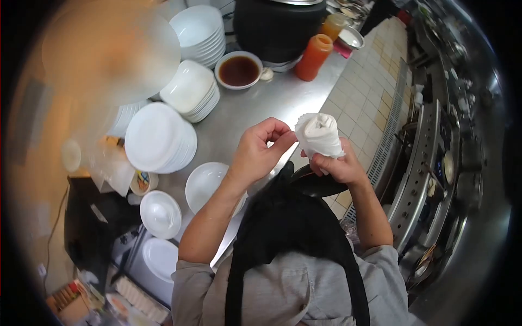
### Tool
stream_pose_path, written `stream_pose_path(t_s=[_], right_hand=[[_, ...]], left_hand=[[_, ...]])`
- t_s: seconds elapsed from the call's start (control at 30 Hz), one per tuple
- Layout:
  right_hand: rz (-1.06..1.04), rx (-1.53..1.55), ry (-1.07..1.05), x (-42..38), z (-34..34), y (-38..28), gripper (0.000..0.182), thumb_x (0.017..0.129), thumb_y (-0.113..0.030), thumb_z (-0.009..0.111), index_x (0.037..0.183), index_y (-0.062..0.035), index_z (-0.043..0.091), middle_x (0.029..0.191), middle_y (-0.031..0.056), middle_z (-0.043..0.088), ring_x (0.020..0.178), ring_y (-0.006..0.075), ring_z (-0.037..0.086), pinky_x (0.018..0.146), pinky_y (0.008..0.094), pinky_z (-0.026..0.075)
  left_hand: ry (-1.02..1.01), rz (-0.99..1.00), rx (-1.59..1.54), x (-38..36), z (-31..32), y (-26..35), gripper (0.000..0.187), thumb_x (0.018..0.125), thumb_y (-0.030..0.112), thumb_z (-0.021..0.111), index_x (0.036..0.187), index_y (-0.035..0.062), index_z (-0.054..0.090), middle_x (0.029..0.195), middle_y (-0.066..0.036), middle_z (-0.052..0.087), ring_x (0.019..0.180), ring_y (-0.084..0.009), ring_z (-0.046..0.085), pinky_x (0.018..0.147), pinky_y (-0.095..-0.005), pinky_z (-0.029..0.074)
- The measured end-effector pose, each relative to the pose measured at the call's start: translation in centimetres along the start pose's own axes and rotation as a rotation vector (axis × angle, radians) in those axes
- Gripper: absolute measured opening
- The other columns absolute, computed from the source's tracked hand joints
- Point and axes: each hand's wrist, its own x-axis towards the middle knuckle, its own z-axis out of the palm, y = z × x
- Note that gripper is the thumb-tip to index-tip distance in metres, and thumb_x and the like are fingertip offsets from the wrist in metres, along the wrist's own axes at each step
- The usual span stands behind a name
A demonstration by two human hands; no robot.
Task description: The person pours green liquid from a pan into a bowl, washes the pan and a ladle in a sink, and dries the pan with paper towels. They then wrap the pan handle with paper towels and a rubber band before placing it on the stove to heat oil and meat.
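Observation:
A rolled white paper or cloth bundle (319, 136) is upright in my right hand (340, 163), whose fingers wrap round its lower part. My left hand (263, 149) is beside it, with thumb and forefinger pinched together at the bundle's left edge. Whether that pinch holds a bit of the white material is too small to tell. Below the bundle, close to my apron, is a dark round pan-like object (318, 182), partly hidden by my right hand and the apron.
A steel counter (277, 100) holds stacked white bowls (198, 32), stacked plates (157, 138), a bowl of dark liquid (238, 71), a red-orange bottle (314, 57) and a black pot (272, 32). A stove line (418, 168) runs along the right, across the tiled floor.

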Motion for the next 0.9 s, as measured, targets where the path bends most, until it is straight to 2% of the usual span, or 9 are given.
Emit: stream_pose_path(t_s=[0.17,0.23,0.33,0.47,0.57,0.77,0.83,0.87,0.9], right_hand=[[-0.032,0.056,0.137,-2.1,-2.7,0.5,0.031,0.096,-0.022,0.069,0.115,0.0016,0.064,0.085,0.0051,0.064,0.060,0.0084,0.054,0.053,0.0246,0.043],[-0.065,0.056,0.176,-2.8,-3.6,0.1,0.032,0.097,-0.023,0.069,0.117,0.0017,0.063,0.086,0.0053,0.064,0.060,0.0083,0.053,0.053,0.0246,0.043],[-0.106,0.085,0.247,-4.2,-5.4,-0.4,0.032,0.097,-0.023,0.069,0.116,0.0018,0.063,0.088,0.0050,0.064,0.060,0.0086,0.053,0.053,0.0250,0.043],[-0.088,0.106,0.233,-5.9,-9.8,0.3,0.033,0.097,-0.025,0.069,0.116,0.0021,0.064,0.092,0.0053,0.066,0.061,0.0093,0.054,0.053,0.0257,0.044],[-0.123,0.142,0.231,-7.4,-13.7,0.4,0.034,0.097,-0.027,0.068,0.114,0.0025,0.065,0.093,0.0066,0.068,0.061,0.0100,0.054,0.053,0.0260,0.045],[-0.234,0.281,0.240,-11.3,-22.8,-0.6,0.035,0.097,-0.029,0.069,0.112,0.0028,0.066,0.088,0.0081,0.067,0.059,0.0105,0.052,0.052,0.0261,0.043],[-0.261,0.318,0.213,-13.3,-25.8,-0.2,0.035,0.096,-0.029,0.069,0.111,0.0027,0.066,0.086,0.0080,0.066,0.059,0.0104,0.052,0.052,0.0259,0.042],[-0.249,0.331,0.176,-14.1,-27.2,-0.1,0.035,0.096,-0.029,0.069,0.111,0.0026,0.067,0.085,0.0075,0.065,0.059,0.0102,0.052,0.052,0.0254,0.042],[-0.238,0.345,0.137,-14.7,-28.3,-0.1,0.034,0.096,-0.028,0.070,0.111,0.0026,0.067,0.084,0.0070,0.065,0.059,0.0100,0.051,0.052,0.0249,0.041]], left_hand=[[-0.150,0.098,0.032,2.2,4.0,1.0,0.012,0.096,0.011,0.066,0.100,0.0000,0.067,0.089,-0.005,0.071,0.075,-0.0082,0.061,0.072,-0.0243,0.049],[-0.049,-0.026,-0.329,3.1,5.2,0.6,0.011,0.097,0.011,0.064,0.101,0.0016,0.066,0.081,0.000,0.064,0.070,-0.0064,0.057,0.063,-0.0213,0.043],[-0.069,-0.183,-0.462,4.6,6.6,0.8,0.013,0.097,0.012,0.063,0.104,0.0013,0.066,0.077,0.000,0.064,0.066,-0.0069,0.058,0.059,-0.0213,0.042],[-0.193,-0.186,-0.312,7.3,12.5,0.8,0.014,0.098,0.012,0.062,0.105,-0.0005,0.064,0.086,-0.004,0.069,0.064,-0.0064,0.058,0.061,-0.0221,0.049],[-0.216,-0.036,-0.141,9.3,17.2,0.1,0.014,0.097,0.012,0.064,0.102,-0.0008,0.065,0.085,-0.005,0.069,0.063,-0.0064,0.059,0.059,-0.0217,0.048],[-0.299,-0.097,0.004,14.1,25.9,0.0,0.016,0.097,0.016,0.066,0.094,0.0001,0.067,0.072,-0.002,0.066,0.064,-0.0053,0.059,0.060,-0.0206,0.048],[-0.512,-0.458,-0.012,15.7,27.3,-0.3,0.025,0.100,0.024,0.063,0.087,0.0025,0.065,0.060,0.002,0.056,0.066,-0.0070,0.059,0.065,-0.0251,0.052],[-0.516,-0.457,-0.007,16.3,27.7,-1.1,0.025,0.100,0.024,0.063,0.087,0.0025,0.065,0.060,0.002,0.056,0.066,-0.0070,0.059,0.065,-0.0251,0.052],[-0.514,-0.495,-0.321,16.9,27.8,-2.5,0.030,0.101,0.028,0.060,0.083,0.0038,0.063,0.060,0.003,0.052,0.067,-0.0083,0.059,0.070,-0.0288,0.053]])
